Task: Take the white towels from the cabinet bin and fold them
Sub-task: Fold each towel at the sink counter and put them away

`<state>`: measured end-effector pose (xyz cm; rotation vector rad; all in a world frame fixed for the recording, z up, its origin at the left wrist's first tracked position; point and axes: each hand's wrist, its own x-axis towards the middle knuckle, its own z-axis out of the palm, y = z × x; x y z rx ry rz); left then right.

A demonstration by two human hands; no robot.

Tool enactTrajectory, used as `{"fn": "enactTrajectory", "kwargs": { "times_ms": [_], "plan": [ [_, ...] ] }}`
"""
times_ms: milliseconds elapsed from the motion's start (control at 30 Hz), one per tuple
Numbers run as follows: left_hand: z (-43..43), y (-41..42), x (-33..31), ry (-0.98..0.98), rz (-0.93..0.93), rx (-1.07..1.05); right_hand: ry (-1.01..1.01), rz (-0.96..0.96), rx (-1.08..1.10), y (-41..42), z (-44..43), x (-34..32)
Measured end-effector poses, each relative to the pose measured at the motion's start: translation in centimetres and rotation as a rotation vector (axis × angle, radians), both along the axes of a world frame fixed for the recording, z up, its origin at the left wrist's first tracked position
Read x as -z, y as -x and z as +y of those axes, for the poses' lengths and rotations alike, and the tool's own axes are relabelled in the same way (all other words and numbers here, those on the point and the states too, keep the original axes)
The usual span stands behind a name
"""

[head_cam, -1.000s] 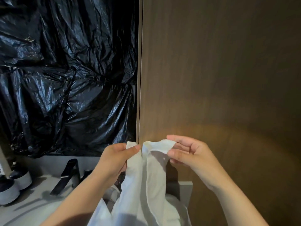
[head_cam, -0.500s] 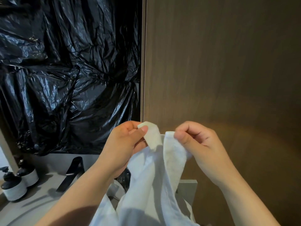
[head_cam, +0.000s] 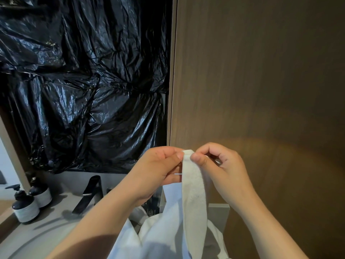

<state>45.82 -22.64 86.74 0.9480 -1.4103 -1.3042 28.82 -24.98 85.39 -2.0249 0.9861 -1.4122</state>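
Containers: a grey box wall (head_cam: pixel 218 212) shows at 5 o'clock, below the right wrist. Bunched white cloth (head_cam: pixel 158 236) lies in front of and over it; whether that cloth sits inside the box cannot be told. Two dark pump bottles (head_cam: pixel 26 206) stand side by side at 8 o'clock on the grey countertop (head_cam: pixel 37 230), contents not visible. A black faucet (head_cam: pixel 89 193) leans at 7 o'clock. Task item: the white towel (head_cam: pixel 194 193) hangs at 6 o'clock as one narrow doubled strip, its top end held up between both hands. Left hand (head_cam: pixel 158 172): fingers curled, thumb pressed on the strip's top from the 9 o'clock side, pinching it. Right hand (head_cam: pixel 220 171): fingers curled in, thumb tip on the same top end from the 3 o'clock side, also pinching. Crumpled black plastic sheeting (head_cam: pixel 84 81) fills 9 to 12 o'clock; a brown wood panel (head_cam: pixel 261 71) fills 12 to 4 o'clock. Hidden or cut off: the towel's lower end merges with the bunched cloth and runs out at the bottom edge; both forearms are cropped; the left forearm covers part of the countertop. Against 0.5 s ago: the two towel corners, then held apart with the left one poking up, now meet in a single strip, and the thumbs nearly touch.
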Motion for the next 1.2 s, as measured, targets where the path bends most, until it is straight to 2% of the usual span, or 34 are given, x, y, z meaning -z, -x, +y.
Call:
{"fn": "enactTrajectory", "kwargs": {
  "times_ms": [233, 500, 700, 833, 1000, 1200],
  "plan": [
    [0.9, -0.6, 0.1, 0.055, -0.078, 0.053, -0.033, -0.051, 0.034, -0.4, 0.4, 0.4],
    [1.2, -0.4, 0.6, 0.179, -0.227, -0.025, -0.033, -0.069, 0.034, -0.5, 0.4, 0.6],
    [0.7, -0.1, 1.3, 0.263, -0.254, -0.123, -0.028, -0.099, 0.015, -0.8, 0.3, 0.7],
    [0.6, -0.2, 1.5, 0.356, -0.32, -0.209, -0.053, -0.095, -0.016, -0.6, -0.1, 0.3],
    [-0.1, -1.2, 0.9, 0.428, -0.408, -0.321, -0.116, 0.023, -0.08, 0.0, -1.0, 0.0],
    [-0.8, -1.9, -1.8, 0.521, -0.531, -0.355, -0.101, -0.029, -0.21, -0.9, -1.9, -1.6]
  ]
}}
